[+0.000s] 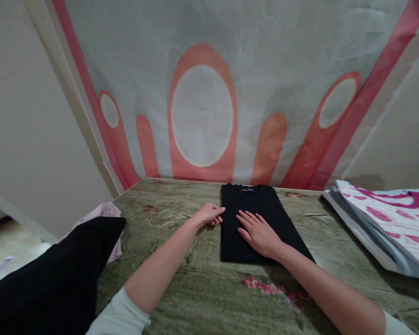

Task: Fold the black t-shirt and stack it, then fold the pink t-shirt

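Plainly, the shirt (277,216) lies folded flat on the table (202,288), ahead of the person and a little right of centre, its collar at the far end and its long axis seeming to run away from the body. Both hands are at it: the right hand (259,232) rests on top, open and flat, fingers slightly parted and gripping nothing, while the left hand (209,215) is at the left edge, half closed, thumb and forefinger reaching to the cloth. Whether those two pinch the edge or merely touch it, I cannot tell (the other fingers curl under, out of sight). So the left side edge runs just beside the left hand, with the right hand lying inward of it. The right hand and forearm hide some of the shirt's middle and near right part; the neck label (249,190) is too small to read. At far left, a black cloth (56,274) runs out of view, and the stack (398,228) is cut off at right.
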Demonstrator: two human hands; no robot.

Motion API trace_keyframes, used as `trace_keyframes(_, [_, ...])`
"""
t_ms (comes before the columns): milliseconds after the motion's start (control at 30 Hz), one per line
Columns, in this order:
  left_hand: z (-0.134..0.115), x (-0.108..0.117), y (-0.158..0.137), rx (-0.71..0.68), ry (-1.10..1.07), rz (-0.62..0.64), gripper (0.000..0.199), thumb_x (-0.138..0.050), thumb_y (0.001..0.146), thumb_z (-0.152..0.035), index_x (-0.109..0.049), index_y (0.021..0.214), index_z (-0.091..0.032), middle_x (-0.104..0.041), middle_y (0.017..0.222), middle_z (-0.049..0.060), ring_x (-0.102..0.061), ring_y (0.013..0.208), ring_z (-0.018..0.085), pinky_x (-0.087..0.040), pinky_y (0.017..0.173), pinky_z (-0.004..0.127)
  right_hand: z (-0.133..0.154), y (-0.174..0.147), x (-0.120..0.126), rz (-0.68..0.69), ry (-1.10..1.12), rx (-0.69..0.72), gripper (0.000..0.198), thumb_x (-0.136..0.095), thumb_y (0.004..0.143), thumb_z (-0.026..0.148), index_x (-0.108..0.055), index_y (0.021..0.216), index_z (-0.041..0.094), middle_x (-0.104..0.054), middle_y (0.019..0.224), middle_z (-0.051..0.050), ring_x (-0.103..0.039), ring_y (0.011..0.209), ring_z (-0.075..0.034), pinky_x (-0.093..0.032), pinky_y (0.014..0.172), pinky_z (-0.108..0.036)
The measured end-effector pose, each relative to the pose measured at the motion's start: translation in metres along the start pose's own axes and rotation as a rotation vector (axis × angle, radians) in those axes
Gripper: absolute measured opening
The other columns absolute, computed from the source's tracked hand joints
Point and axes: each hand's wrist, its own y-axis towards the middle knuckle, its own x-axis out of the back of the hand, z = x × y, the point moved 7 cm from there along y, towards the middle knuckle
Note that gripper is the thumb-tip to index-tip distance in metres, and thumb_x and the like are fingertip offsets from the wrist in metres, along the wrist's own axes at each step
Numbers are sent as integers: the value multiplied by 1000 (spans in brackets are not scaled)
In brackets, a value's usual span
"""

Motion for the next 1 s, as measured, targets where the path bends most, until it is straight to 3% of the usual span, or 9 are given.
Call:
trace_keyframes(167, [-2,-4,4,10,123,-24,28,-53,78,-24,-55,54,-11,-52,45,0,-42,35,6,-33,39,18,2,-1,2,-3,11,-7,54,-24,92,49,-36,138,24,-28,146,-3,-25,134,-24,-19,108,-45])
trace_keyframes(467, [-7,6,4,-97,356,-126,20,-52,67,-20,-59,50,-13,-48,40,1,-47,42,12,-32,45,21,14,-4,9,0,35,-51,56,-24,92,50,-36,138,22,-29,146,-5,-25,134,-25,-19,108,-45])
trace_keyframes(633, [-23,15,-5,-163,583,-238,16,-54,65,-24,-60,54,-14,-56,51,4,-52,54,16,-32,51,23,35,-13,14,31,86,-75,63,-23,89,57,-36,139,20,-26,147,-7,-22,134,-28,-19,107,-46])
trace_keyframes(767, [-30,15,-13,-143,773,-231,20,-50,70,-30,-64,66,-16,-63,67,9,-58,64,21,-35,54,25,43,-17,24,108,174,-50,65,-24,88,60,-35,139,20,-30,146,-7,-25,133,-28,-24,105,-45])
trace_keyframes(867, [-31,14,-16,-106,849,-188,24,-46,72,-32,-65,74,-17,-66,75,10,-61,70,23,-38,56,27,19,-10,35,73,193,-88,66,-23,89,57,-33,140,15,-31,145,-10,-29,131,-25,-25,105,-40])
trace_keyframes(1000, [-32,14,-19,-84,902,-160,25,-46,73,-32,-65,80,-17,-68,83,10,-63,76,24,-41,60,27,-47,-2,31,15,72,-292,69,-25,89,55,-32,140,8,-26,147,-13,-18,136,-25,-16,109,-40])
